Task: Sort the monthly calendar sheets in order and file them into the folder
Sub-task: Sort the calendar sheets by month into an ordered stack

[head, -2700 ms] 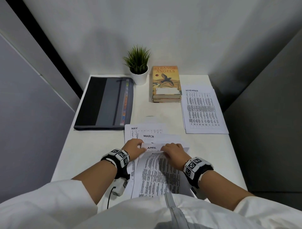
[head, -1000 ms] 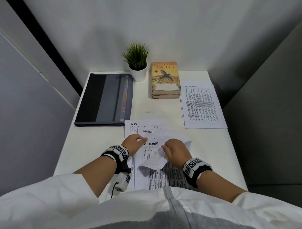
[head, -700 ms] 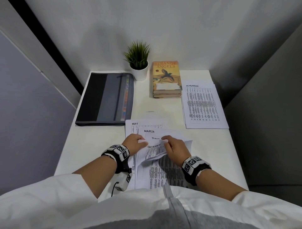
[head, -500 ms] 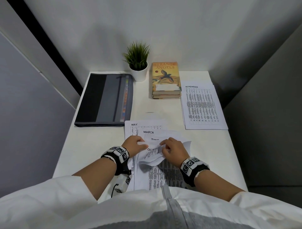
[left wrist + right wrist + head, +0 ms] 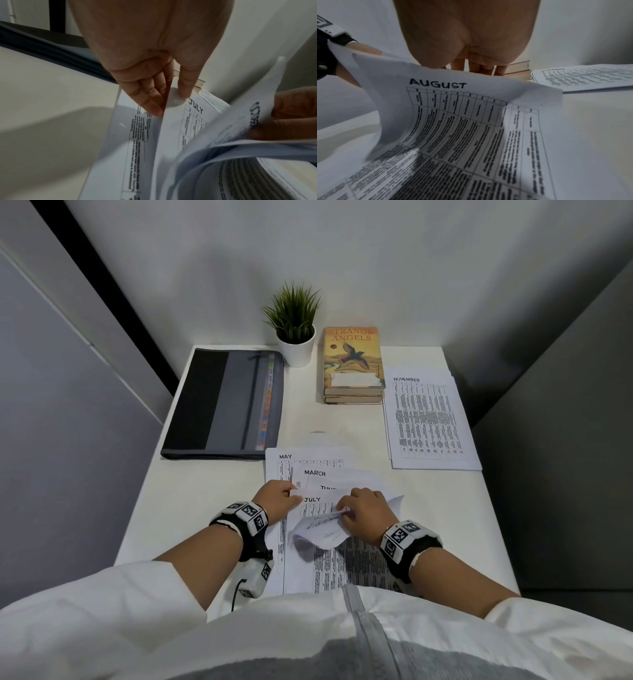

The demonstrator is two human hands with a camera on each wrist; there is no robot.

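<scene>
Sorting is in hand, judging by the fanned sheets; filing has not begun. The folder [image 5: 222,404] lies closed at about ten o'clock on the table [image 5: 205,494], its long axis running from six towards twelve, the coloured tabs along its right edge.

Nearer the middle, at six o'clock close to the body, the unsorted sheets are fanned with their headings towards twelve and long axes running away from the person: the MAY sheet [image 5: 291,462] furthest, then the MARCH sheet [image 5: 322,474], then one whose heading is partly covered. The left hand [image 5: 279,498] pinches the upper left corner of the JULY sheet [image 5: 180,121], thumb on top and fingers beneath, as the left wrist view shows. Just to its right, the right hand [image 5: 363,513] grips several sheets curled back towards the body; the AUGUST sheet [image 5: 462,115] bows on the outside of that bundle, and an October heading shows inside it.

At two o'clock the NOVEMBER stack [image 5: 430,419] lies flat, pointing the same way.

The next move probably calls for freeing one sheet cleanly from the bundle without dragging its neighbours, then laying it in month order
</scene>
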